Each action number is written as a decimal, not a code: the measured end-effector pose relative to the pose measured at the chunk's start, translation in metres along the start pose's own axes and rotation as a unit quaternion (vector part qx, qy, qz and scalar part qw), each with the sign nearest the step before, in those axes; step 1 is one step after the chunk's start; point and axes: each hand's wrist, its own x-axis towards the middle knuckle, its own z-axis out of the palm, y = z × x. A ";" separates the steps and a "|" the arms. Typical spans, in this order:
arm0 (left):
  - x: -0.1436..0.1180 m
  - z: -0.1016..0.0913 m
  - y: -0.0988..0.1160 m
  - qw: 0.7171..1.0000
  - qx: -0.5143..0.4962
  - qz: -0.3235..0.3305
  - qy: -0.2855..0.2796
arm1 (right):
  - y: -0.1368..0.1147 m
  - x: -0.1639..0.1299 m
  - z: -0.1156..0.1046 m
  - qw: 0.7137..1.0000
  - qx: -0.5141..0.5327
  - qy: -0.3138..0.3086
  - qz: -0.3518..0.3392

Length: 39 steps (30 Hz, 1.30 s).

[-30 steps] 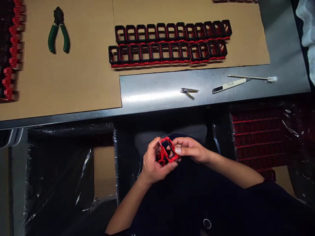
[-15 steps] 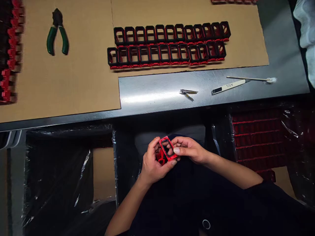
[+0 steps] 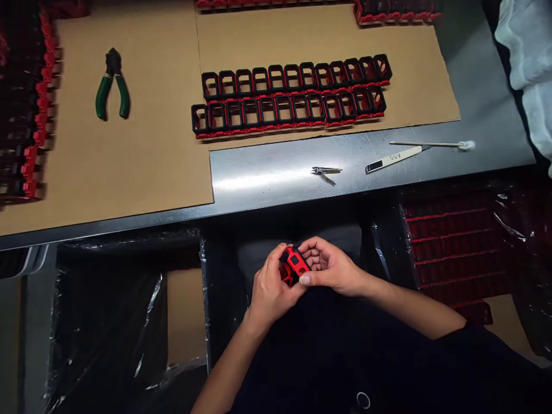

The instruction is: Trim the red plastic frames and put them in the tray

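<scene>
A small red and black plastic housing (image 3: 298, 263) is held over my lap, its red face with cut-outs turned up. My left hand (image 3: 271, 286) grips it from the left, thumb below and index finger at the top. On the right side, my right hand (image 3: 332, 267) has its thumb and fingers closed on the housing's edge. Fingers cover part of the piece. Beyond the hands, two rows of similar black and red housings (image 3: 276, 112) stand on cardboard (image 3: 150, 167).
Green-handled cutting pliers (image 3: 112, 86) lie on the cardboard. Small metal tools (image 3: 326, 172), a white-handled knife (image 3: 394, 159) and a cotton swab (image 3: 431, 144) rest on the metal table (image 3: 259, 184). Plastic-lined boxes stand either side of my lap; the right one holds rows of red parts (image 3: 452, 241).
The housing has been turned in my hands, from its open rectangular frame side to its red face with cut-outs. The view has tilted, so the table sits lower.
</scene>
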 end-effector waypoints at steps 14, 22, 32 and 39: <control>0.014 -0.004 0.005 0.995 -0.034 0.088 -0.006 | 0.001 -0.002 -0.009 0.990 0.129 -0.045 0.028; 0.017 -0.006 0.005 0.994 -0.047 0.092 -0.026 | 0.003 -0.002 -0.009 0.989 0.148 -0.025 0.017; 0.021 -0.015 0.010 0.960 -0.278 -0.001 -0.047 | -0.017 -0.019 -0.003 0.944 -0.251 0.085 -0.195; 0.022 -0.016 0.009 0.948 -0.314 -0.020 -0.042 | -0.024 -0.024 -0.001 0.874 -0.336 0.125 -0.327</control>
